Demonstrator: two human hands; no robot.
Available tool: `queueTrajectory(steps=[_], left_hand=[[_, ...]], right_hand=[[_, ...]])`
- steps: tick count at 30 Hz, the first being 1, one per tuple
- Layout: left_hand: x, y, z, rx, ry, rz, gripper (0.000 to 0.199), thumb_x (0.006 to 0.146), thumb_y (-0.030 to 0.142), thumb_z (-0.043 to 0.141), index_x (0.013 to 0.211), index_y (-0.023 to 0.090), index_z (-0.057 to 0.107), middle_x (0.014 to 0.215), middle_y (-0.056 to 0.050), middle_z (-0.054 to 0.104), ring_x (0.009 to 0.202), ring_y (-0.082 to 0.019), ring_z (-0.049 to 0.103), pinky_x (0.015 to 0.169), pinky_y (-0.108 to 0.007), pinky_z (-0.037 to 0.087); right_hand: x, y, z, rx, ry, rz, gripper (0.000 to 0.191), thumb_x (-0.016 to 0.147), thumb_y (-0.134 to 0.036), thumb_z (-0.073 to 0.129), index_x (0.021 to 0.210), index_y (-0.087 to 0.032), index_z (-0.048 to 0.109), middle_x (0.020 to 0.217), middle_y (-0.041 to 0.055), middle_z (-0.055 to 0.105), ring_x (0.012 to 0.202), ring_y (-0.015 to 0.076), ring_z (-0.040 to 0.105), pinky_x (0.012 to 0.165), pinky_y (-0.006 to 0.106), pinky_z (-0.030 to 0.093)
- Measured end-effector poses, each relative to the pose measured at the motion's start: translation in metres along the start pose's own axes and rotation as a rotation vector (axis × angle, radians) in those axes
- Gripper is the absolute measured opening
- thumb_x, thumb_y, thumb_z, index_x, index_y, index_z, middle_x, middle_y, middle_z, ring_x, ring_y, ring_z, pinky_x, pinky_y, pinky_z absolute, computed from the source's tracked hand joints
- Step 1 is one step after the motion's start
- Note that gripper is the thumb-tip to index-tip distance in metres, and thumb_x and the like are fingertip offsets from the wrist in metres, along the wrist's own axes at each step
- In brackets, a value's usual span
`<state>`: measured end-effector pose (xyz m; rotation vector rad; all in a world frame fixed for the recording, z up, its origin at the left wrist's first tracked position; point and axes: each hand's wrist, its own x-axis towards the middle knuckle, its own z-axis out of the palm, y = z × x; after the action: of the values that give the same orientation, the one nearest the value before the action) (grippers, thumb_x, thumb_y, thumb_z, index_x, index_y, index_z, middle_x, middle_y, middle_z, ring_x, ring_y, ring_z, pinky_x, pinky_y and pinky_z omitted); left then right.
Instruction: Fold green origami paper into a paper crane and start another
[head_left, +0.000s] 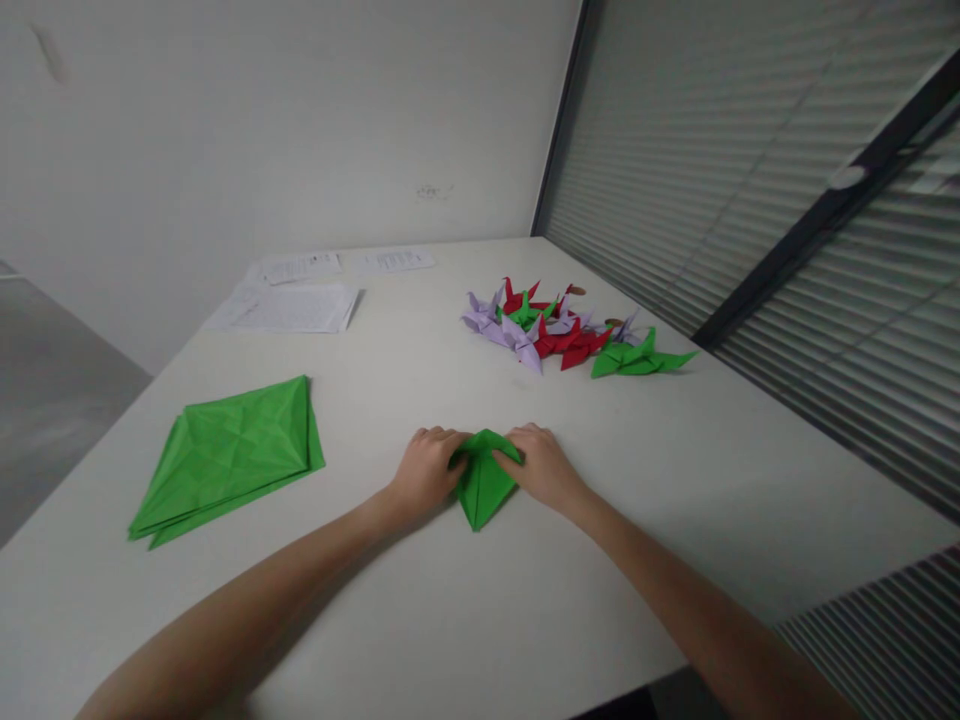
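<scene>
A folded green paper point(484, 485) lies on the white table in front of me, its pointed end toward me and a crease down its middle. My left hand point(431, 466) grips its upper left edge between thumb and fingers. On the other side, my right hand point(541, 462) pinches the upper right edge, the thumb resting on top of the paper. Fingers of both hands are partly hidden behind the paper.
On the left lies a stack of creased green sheets point(240, 448). Several red, purple and green folded paper figures point(559, 335) are grouped at the back right. Printed papers point(292, 306) lie at the back left. Window blinds point(720, 180) border the right side.
</scene>
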<state>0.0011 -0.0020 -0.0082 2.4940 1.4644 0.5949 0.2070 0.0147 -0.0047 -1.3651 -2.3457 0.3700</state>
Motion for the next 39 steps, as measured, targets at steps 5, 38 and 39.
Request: queueTrajectory(steps=[5,38,39], left_hand=[[0.004,-0.002,-0.003,-0.113,-0.048,-0.072,0.024,0.082,0.013,0.053,0.100,0.019,0.068,0.088,-0.005,0.071,0.082,-0.020,0.062,0.076,-0.030,0.044],[-0.015,0.035,-0.008,0.409,0.116,0.335,0.017,0.092,0.021,0.050,0.105,0.016,0.060,0.094,-0.010,0.066,0.087,-0.024,0.059,0.081,-0.041,0.037],[-0.014,0.033,-0.007,0.414,0.096,0.339,0.015,0.091,0.019,0.050,0.102,0.016,0.060,0.090,-0.009,0.066,0.084,-0.023,0.058,0.080,-0.041,0.037]], right_hand=[[-0.001,-0.002,-0.005,0.133,-0.057,0.087,0.024,0.086,-0.030,0.059,0.067,-0.017,0.064,0.067,0.0037,0.064,0.067,0.0164,0.055,0.063,0.027,0.036],[-0.001,-0.002,0.009,0.712,0.102,0.187,0.056,0.082,-0.027,0.056,0.134,-0.021,0.039,0.067,-0.0032,0.055,0.052,0.0136,0.051,0.049,0.026,0.045],[-0.001,-0.001,0.009,0.701,0.111,0.196,0.051,0.083,-0.030,0.055,0.132,-0.021,0.042,0.066,-0.0036,0.054,0.051,0.0131,0.051,0.049,0.025,0.044]])
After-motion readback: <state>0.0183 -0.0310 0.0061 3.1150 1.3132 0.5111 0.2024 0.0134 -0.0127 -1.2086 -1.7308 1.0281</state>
